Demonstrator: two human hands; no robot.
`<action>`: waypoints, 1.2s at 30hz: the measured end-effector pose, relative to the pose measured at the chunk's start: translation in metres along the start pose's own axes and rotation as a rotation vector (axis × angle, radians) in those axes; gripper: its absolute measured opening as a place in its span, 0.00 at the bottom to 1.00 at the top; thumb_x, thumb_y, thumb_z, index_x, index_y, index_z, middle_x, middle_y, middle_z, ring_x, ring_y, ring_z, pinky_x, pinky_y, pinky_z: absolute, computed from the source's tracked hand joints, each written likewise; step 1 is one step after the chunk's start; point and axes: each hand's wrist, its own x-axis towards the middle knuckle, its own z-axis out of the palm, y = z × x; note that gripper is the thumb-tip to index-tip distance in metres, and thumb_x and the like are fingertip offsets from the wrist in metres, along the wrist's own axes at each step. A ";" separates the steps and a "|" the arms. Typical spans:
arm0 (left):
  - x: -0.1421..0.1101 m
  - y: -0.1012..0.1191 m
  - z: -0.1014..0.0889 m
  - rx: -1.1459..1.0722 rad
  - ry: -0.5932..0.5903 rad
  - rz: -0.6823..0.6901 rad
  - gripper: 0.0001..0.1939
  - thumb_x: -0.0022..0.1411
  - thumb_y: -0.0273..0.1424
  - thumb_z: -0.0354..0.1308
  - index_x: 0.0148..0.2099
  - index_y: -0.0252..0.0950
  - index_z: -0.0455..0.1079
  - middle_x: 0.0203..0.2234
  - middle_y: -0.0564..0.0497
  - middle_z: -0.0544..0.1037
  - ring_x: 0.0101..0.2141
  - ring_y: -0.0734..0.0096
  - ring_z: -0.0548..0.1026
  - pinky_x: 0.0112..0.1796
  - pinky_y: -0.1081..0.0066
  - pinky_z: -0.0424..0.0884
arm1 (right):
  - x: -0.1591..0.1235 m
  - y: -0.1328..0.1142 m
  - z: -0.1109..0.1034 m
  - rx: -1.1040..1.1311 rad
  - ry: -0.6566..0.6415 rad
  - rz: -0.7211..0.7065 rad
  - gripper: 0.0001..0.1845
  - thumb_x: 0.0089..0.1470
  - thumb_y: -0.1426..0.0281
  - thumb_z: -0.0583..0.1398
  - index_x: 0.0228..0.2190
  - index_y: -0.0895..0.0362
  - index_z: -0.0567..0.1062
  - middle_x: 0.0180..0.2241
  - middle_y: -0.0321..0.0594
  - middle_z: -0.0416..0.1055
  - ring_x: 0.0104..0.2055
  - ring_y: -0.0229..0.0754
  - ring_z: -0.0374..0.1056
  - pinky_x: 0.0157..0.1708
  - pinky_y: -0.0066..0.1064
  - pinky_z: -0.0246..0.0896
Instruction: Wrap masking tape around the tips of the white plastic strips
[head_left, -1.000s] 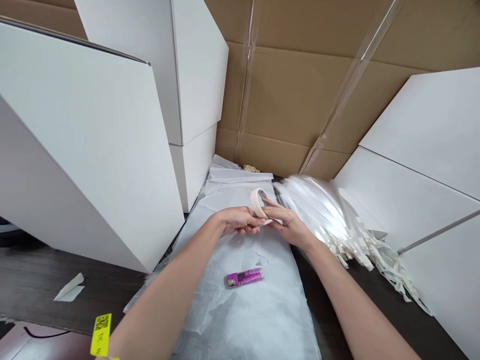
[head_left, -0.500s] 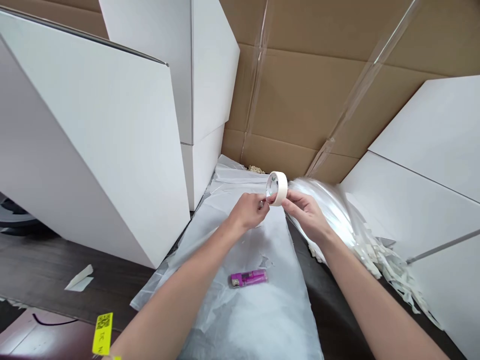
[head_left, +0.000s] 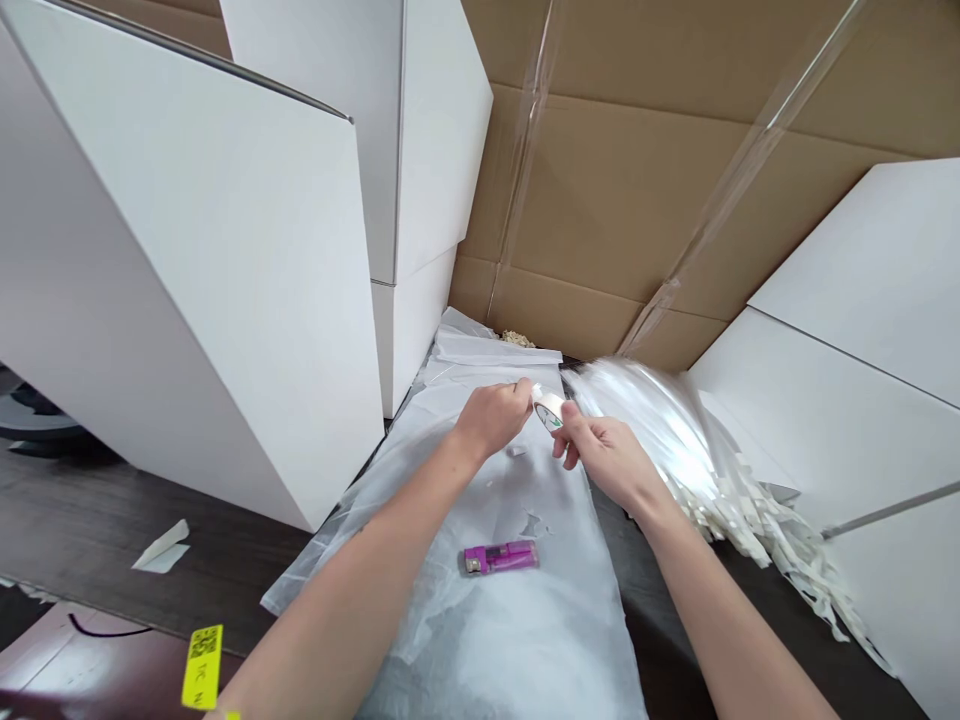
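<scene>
"Pale sheeting (head_left: 517, 645) lies over the dark tabletop (head_left: 75, 530). What is nearest?"

"One purple lighter (head_left: 501, 558), resting on it. Beyond, above the sheeting, is the tape roll (head_left: 550, 410), between my hands."

"What could go wrong?"

"If I pull unevenly, the tape may tear short or stick to itself. If my right grip loosens, the roll may drop."

"And your hands?"

"Both arms reach forward and almost meet. My right hand (head_left: 609, 455) clasps the roll, thumb uppermost; my left hand (head_left: 491, 418), knuckles up, pinches the tape at the roll's left edge."

"And farther?"

"To the right, clear plastic strips (head_left: 656, 415), which could catch the sticky side. Then white boxes (head_left: 847, 370) standing at both sides, and brown cardboard (head_left: 600, 200) behind."
</scene>
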 end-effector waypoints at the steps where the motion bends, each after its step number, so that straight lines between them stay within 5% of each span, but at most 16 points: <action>1: 0.000 0.000 -0.001 0.003 -0.002 0.009 0.12 0.74 0.31 0.44 0.45 0.33 0.67 0.34 0.46 0.80 0.35 0.60 0.80 0.29 0.68 0.63 | 0.000 -0.003 -0.001 -0.050 -0.035 0.021 0.40 0.62 0.39 0.44 0.25 0.55 0.79 0.21 0.42 0.73 0.34 0.48 0.73 0.37 0.36 0.62; 4: 0.001 0.001 -0.002 0.014 -0.002 -0.008 0.12 0.74 0.31 0.42 0.45 0.33 0.66 0.33 0.46 0.80 0.35 0.60 0.79 0.29 0.68 0.65 | 0.001 -0.008 -0.002 -0.091 -0.131 0.011 0.30 0.65 0.47 0.48 0.37 0.55 0.79 0.24 0.39 0.76 0.31 0.45 0.71 0.32 0.33 0.60; 8: 0.001 0.001 -0.001 -0.038 -0.015 0.003 0.12 0.74 0.29 0.41 0.47 0.33 0.66 0.35 0.45 0.79 0.35 0.60 0.79 0.30 0.68 0.65 | 0.004 -0.008 -0.004 -0.058 -0.219 0.041 0.18 0.64 0.59 0.51 0.41 0.55 0.77 0.28 0.37 0.79 0.31 0.42 0.70 0.29 0.31 0.56; 15: -0.001 0.006 -0.003 -0.252 0.064 0.021 0.12 0.73 0.31 0.41 0.41 0.36 0.65 0.31 0.48 0.77 0.31 0.65 0.76 0.29 0.69 0.62 | 0.017 -0.002 0.002 -0.056 -0.107 0.128 0.33 0.66 0.48 0.43 0.36 0.54 0.80 0.16 0.37 0.70 0.32 0.47 0.72 0.36 0.34 0.60; 20: -0.002 0.014 -0.008 -0.390 0.031 -0.030 0.12 0.72 0.30 0.42 0.35 0.38 0.61 0.27 0.51 0.75 0.26 0.68 0.72 0.28 0.70 0.59 | 0.021 0.008 0.014 0.021 -0.059 0.055 0.26 0.65 0.56 0.47 0.28 0.55 0.77 0.21 0.37 0.73 0.28 0.42 0.69 0.32 0.31 0.57; 26: -0.003 0.018 -0.010 -0.399 0.015 -0.041 0.12 0.71 0.30 0.42 0.35 0.38 0.63 0.27 0.50 0.75 0.26 0.68 0.70 0.28 0.69 0.57 | 0.019 0.014 0.021 -0.013 0.106 0.031 0.26 0.62 0.50 0.51 0.26 0.54 0.75 0.18 0.35 0.67 0.24 0.42 0.64 0.29 0.31 0.54; 30: -0.003 0.019 -0.004 -0.450 -0.032 -0.055 0.11 0.69 0.28 0.43 0.36 0.37 0.64 0.27 0.50 0.75 0.26 0.68 0.70 0.28 0.70 0.59 | 0.020 0.019 0.025 0.006 0.130 0.032 0.21 0.61 0.56 0.52 0.26 0.54 0.76 0.23 0.37 0.72 0.26 0.42 0.65 0.29 0.30 0.54; 36: -0.002 0.022 0.000 -0.597 -0.055 -0.096 0.11 0.67 0.27 0.45 0.31 0.37 0.62 0.24 0.53 0.72 0.24 0.71 0.66 0.28 0.71 0.57 | 0.021 0.029 0.033 0.108 0.084 0.084 0.23 0.60 0.53 0.52 0.28 0.55 0.76 0.19 0.34 0.66 0.23 0.39 0.61 0.26 0.29 0.52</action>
